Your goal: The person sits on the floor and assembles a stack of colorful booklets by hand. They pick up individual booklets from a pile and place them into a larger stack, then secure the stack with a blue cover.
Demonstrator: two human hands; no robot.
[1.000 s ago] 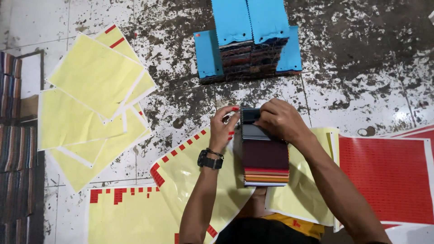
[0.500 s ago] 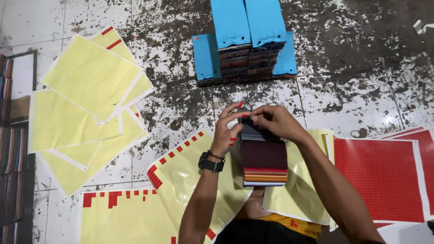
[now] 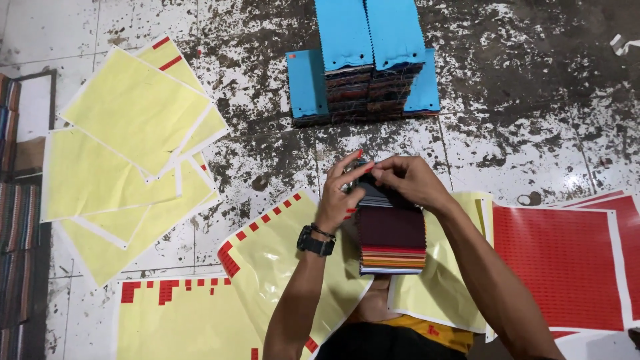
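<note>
A stack of fabric swatches (image 3: 392,243), dark maroon on top with coloured edges showing below, rests in front of me over a yellow sheet. My left hand (image 3: 341,193), with a black watch on the wrist, pinches the stack's far left corner, fingers partly spread. My right hand (image 3: 410,180) grips the far top edge of the same stack, fingers curled over a dark end piece. Beyond both hands stand piles of swatch stacks with blue covers (image 3: 363,63) on the floor.
Yellow backing sheets (image 3: 130,153) lie scattered at left, some with red label remnants (image 3: 267,217). Red label sheets (image 3: 567,257) lie at right. The floor is white tile with worn dark patches (image 3: 520,87). Striped fabric (image 3: 13,247) runs along the left edge.
Both hands stayed at the far end of the swatch stack. The left fingers have opened out and shifted along the top edge; the right hand slid slightly left over it.
</note>
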